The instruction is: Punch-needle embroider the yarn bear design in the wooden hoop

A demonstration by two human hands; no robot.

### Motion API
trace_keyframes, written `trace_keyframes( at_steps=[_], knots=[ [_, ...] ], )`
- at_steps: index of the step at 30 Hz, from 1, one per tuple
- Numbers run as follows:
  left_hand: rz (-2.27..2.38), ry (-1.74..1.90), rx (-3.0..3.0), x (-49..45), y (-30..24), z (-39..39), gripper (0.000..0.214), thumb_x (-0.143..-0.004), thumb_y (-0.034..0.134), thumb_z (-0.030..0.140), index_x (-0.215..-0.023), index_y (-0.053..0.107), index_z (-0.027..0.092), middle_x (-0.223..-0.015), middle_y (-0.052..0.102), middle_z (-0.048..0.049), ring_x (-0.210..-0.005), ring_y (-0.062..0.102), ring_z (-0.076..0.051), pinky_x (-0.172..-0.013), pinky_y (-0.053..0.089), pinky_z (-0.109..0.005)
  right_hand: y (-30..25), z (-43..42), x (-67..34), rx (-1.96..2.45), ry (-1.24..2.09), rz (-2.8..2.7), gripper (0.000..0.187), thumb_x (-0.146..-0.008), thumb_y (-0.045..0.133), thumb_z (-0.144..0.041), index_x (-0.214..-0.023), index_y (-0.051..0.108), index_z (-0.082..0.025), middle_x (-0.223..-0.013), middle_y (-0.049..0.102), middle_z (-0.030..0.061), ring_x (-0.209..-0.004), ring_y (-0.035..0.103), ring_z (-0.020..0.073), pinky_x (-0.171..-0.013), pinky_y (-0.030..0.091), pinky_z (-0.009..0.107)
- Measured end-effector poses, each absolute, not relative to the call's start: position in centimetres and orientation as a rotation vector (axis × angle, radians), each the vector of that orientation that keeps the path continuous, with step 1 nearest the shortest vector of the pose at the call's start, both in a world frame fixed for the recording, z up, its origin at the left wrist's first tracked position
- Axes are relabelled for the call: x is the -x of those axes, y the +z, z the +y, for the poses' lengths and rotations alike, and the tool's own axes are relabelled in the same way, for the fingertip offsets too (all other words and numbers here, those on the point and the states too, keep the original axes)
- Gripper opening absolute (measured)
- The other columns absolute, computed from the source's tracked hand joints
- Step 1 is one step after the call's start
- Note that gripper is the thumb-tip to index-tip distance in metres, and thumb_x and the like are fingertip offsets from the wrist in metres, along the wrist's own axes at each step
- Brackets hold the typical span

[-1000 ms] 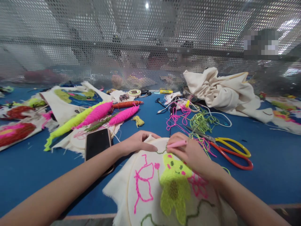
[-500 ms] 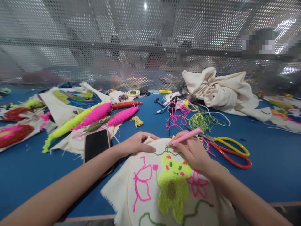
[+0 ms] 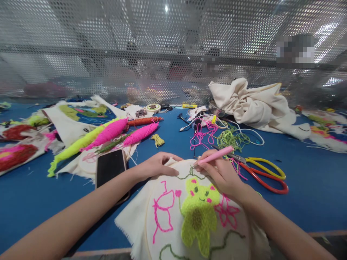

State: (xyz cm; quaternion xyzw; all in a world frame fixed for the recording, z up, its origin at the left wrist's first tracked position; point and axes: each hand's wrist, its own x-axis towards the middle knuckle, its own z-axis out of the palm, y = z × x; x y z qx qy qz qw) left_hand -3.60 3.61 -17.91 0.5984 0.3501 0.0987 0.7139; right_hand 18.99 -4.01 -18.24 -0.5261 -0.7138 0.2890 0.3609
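Observation:
A round embroidery hoop [image 3: 146, 231] with cream fabric stretched in it leans toward me at the table's front edge. The fabric carries a raised yellow-green bear [image 3: 199, 216], pink outlined shapes and dark green stitched lines. My left hand [image 3: 162, 166] grips the hoop's upper left rim, its thumb on the front and its fingers mostly hidden behind. In my right hand [image 3: 218, 171] is a pink punch needle pen [image 3: 218, 154], pinched between thumb and fingers. Its tip meets the fabric at the short green line near the hoop's top; the exact contact point is hidden.
Yellow-and-red-handled scissors [image 3: 267, 173] lie right of the hoop, beside tangled green yarn [image 3: 233, 139]. A phone [image 3: 111, 168] and pink yarn bundles [image 3: 141, 133] lie to the left. Crumpled cream cloth [image 3: 249, 104] sits behind, before a perforated metal screen [image 3: 108, 72].
The pink pen's back end has tilted slightly lower, and its tip stays near the same spot. The whole view has shifted a little; my left hand keeps its hold.

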Motion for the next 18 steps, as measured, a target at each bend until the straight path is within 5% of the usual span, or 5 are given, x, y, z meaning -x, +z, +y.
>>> trace_keyframes(
  at_steps=[18],
  knots=[
    [0.752,0.277,-1.362,3.4,-17.8,3.3,0.048,-0.067,0.071,0.03,-0.113,0.059,0.018,-0.088,0.066,-0.003,-0.061,0.057,-0.011,-0.055,0.042,-0.02,-17.7,-2.9,-18.1,1.292,0.577,-2.127,0.014,-0.086,0.052,-0.029,-0.084,0.064,-0.021,-0.09,0.064,0.0023,-0.084,0.058,0.0157,-0.074,0.043,0.028]
  ],
)
